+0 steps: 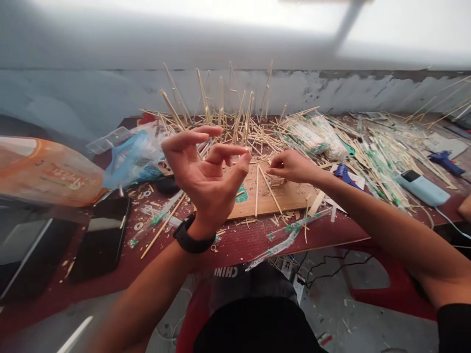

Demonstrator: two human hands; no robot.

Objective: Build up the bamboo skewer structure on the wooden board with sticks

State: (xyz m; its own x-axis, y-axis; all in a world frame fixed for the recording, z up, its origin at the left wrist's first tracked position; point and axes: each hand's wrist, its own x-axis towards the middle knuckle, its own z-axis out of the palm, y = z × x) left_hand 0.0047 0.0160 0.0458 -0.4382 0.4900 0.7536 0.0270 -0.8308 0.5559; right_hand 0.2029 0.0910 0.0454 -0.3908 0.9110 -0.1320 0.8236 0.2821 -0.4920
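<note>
My left hand, with a black band on its wrist, is raised over the wooden board. Its thumb and index finger pinch a small pale piece, too small to name; the other fingers curl loosely. To the right, my right hand is low over the board, fingers closed together at the tips. Whatever they hold, if anything, is hidden. Two thin wooden sticks lie on the board between the hands, their far ends close together.
Behind the board, many bamboo sticks lie heaped, some standing upright. Plastic packets, a blue glue gun and a light-blue device with a cable are on the right. A phone and an orange bag occupy the left.
</note>
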